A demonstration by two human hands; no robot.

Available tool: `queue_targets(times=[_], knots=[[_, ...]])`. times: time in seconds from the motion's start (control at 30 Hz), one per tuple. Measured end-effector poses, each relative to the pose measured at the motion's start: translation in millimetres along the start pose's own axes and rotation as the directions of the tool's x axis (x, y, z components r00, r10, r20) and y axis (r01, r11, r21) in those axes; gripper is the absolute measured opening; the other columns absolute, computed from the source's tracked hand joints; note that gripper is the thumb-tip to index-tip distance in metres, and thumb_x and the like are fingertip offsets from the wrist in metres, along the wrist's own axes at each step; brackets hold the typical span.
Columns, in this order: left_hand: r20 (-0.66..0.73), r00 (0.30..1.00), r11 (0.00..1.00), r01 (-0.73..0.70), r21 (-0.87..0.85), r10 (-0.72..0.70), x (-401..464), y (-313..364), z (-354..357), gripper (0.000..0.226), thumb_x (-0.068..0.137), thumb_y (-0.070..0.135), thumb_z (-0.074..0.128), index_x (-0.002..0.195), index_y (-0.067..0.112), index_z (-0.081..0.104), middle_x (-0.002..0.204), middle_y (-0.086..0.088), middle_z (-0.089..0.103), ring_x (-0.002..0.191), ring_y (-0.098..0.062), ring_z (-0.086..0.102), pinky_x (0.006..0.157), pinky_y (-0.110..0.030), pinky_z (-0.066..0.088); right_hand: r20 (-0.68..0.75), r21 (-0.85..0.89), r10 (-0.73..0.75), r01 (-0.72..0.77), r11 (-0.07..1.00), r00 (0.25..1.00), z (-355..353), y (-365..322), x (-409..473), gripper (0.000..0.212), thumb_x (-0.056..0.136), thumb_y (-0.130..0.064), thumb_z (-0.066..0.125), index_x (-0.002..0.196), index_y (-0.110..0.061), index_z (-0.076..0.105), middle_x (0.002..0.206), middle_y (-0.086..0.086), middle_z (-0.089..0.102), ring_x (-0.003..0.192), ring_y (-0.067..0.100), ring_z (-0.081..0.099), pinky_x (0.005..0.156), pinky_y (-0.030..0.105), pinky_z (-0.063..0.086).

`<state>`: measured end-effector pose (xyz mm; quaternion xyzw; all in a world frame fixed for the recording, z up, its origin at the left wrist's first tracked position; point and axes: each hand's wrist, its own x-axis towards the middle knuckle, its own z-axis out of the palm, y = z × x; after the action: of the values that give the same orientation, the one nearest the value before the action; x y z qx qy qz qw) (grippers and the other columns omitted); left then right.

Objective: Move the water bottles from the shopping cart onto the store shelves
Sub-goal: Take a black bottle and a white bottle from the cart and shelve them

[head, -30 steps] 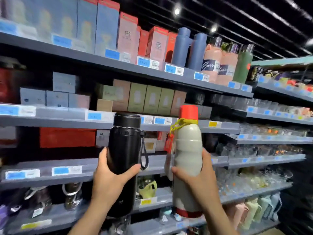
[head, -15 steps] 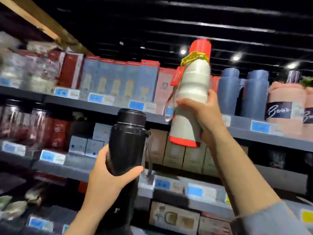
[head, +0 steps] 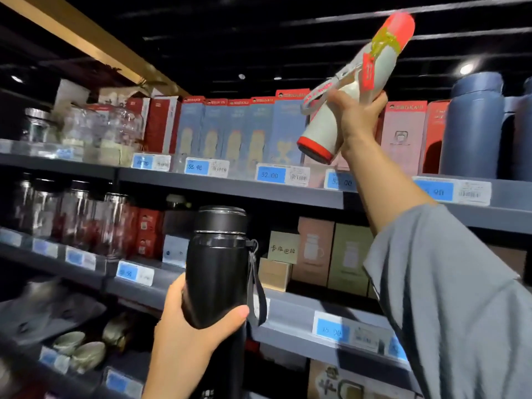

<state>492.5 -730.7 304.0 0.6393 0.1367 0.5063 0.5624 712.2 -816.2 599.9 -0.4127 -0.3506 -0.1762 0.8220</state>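
The right hand (head: 355, 116) has raised the tilted white bottle (head: 349, 90) above the top shelf (head: 230, 185), ready for placing; the left hand (head: 184, 335) grips the black bottle (head: 216, 272) below.

Top shelf (head: 230, 185), L to R: clear glass jars (head: 95, 122), dark red boxes (head: 161, 125), pale blue boxes w/ red tops (head: 230, 128), a pink box (head: 403, 136), then tall navy flasks (head: 472, 125) at the R end. Blue price tags (head: 270, 174) run along its front edge. Next shelf down (head: 288, 315): glass jars w/ dark lids (head: 72, 214) at L, small red boxes (head: 146, 228), tan and pink boxes (head: 331, 251) toward R. Lowest shelf at L: pale bowls (head: 86, 352).
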Motion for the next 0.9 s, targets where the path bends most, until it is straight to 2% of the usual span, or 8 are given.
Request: queue_targets(times=[0.13, 0.3, 0.37, 0.47, 0.63, 0.77, 0.83, 0.9], knots=[[0.007, 0.999, 0.997, 0.050, -0.055, -0.050, 7, -15, 1, 0.079, 0.053, 0.030, 0.089, 0.121, 0.037, 0.048, 0.105, 0.016, 0.062, 0.094, 0.000, 0.058, 0.073, -0.020, 0.043, -0.033, -0.330, 0.007, -0.017, 0.944, 0.999, -10, 21, 15, 0.113, 0.062, -0.022, 0.084, 0.150, -0.020, 0.014, 0.139, 0.007, 0.047, 0.116, 0.023, 0.056, 0.096, 0.038, 0.050], [0.041, 0.997, 0.993, 0.074, -0.092, -0.070, 18, -22, 12, 0.080, 0.049, 0.039, 0.092, 0.118, 0.040, 0.050, 0.104, 0.015, 0.064, 0.096, -0.007, 0.062, 0.079, -0.032, 0.050, 0.030, -0.681, 0.140, -0.082, 0.727, 0.990, -7, 29, 24, 0.109, 0.050, -0.028, 0.094, 0.134, -0.008, 0.029, 0.128, 0.009, 0.052, 0.113, 0.026, 0.056, 0.094, 0.045, 0.052], [0.051, 0.996, 0.992, 0.078, -0.098, -0.073, 19, -25, 15, 0.077, 0.054, 0.034, 0.090, 0.119, 0.041, 0.049, 0.104, 0.016, 0.064, 0.096, -0.005, 0.062, 0.077, -0.030, 0.049, 0.055, -0.733, 0.179, -0.082, 0.675, 0.982, -4, 30, 24, 0.122, 0.042, -0.032, 0.096, 0.137, -0.007, 0.024, 0.126, 0.007, 0.049, 0.113, 0.025, 0.055, 0.094, 0.044, 0.051], [0.081, 0.994, 0.991, 0.084, -0.106, -0.076, 21, -27, 16, 0.077, 0.056, 0.031, 0.088, 0.122, 0.040, 0.049, 0.104, 0.017, 0.064, 0.093, -0.002, 0.061, 0.074, -0.026, 0.048, 0.050, -0.750, 0.197, -0.094, 0.655, 0.979, -6, 28, 24, 0.115, 0.058, -0.029, 0.092, 0.142, -0.007, 0.016, 0.120, 0.004, 0.043, 0.112, 0.023, 0.053, 0.091, 0.039, 0.051], [0.094, 0.992, 0.990, 0.089, -0.105, -0.079, 22, -27, 17, 0.080, 0.057, 0.027, 0.088, 0.125, 0.037, 0.046, 0.106, 0.017, 0.061, 0.095, -0.003, 0.059, 0.072, -0.021, 0.045, 0.050, -0.825, 0.164, -0.052, 0.562, 0.985, -6, 25, 18, 0.123, 0.052, -0.036, 0.094, 0.144, -0.008, 0.018, 0.135, 0.011, 0.045, 0.120, 0.029, 0.051, 0.100, 0.045, 0.047], [0.093, 0.993, 0.990, 0.083, -0.114, -0.072, 25, -21, 18, 0.090, 0.055, 0.023, 0.089, 0.132, 0.029, 0.044, 0.116, 0.009, 0.060, 0.105, -0.016, 0.057, 0.092, -0.038, 0.047, 0.041, -0.876, 0.120, -0.022, 0.481, 0.992, -3, 27, 12, 0.121, 0.058, -0.046, 0.090, 0.145, -0.009, 0.016, 0.137, 0.011, 0.046, 0.122, 0.030, 0.052, 0.094, 0.040, 0.048], [0.094, 0.993, 0.989, 0.078, -0.129, -0.066, 23, -18, 17, 0.085, 0.055, 0.024, 0.089, 0.128, 0.033, 0.046, 0.112, 0.012, 0.061, 0.102, -0.010, 0.058, 0.086, -0.033, 0.048, 0.043, -0.900, 0.105, -0.008, 0.436, 0.994, -2, 28, 8, 0.119, 0.061, -0.053, 0.086, 0.145, -0.008, 0.014, 0.135, 0.010, 0.048, 0.118, 0.030, 0.054, 0.083, 0.037, 0.046], [0.098, 0.994, 0.988, 0.066, -0.140, -0.053, 22, -16, 16, 0.078, 0.056, 0.025, 0.089, 0.121, 0.038, 0.048, 0.106, 0.014, 0.063, 0.095, -0.003, 0.059, 0.075, -0.023, 0.045, 0.060, -0.913, 0.112, 0.009, 0.409, 0.992, -2, 26, 4, 0.121, 0.063, -0.056, 0.083, 0.147, -0.007, 0.011, 0.138, 0.012, 0.046, 0.122, 0.031, 0.052, 0.084, 0.039, 0.045]])
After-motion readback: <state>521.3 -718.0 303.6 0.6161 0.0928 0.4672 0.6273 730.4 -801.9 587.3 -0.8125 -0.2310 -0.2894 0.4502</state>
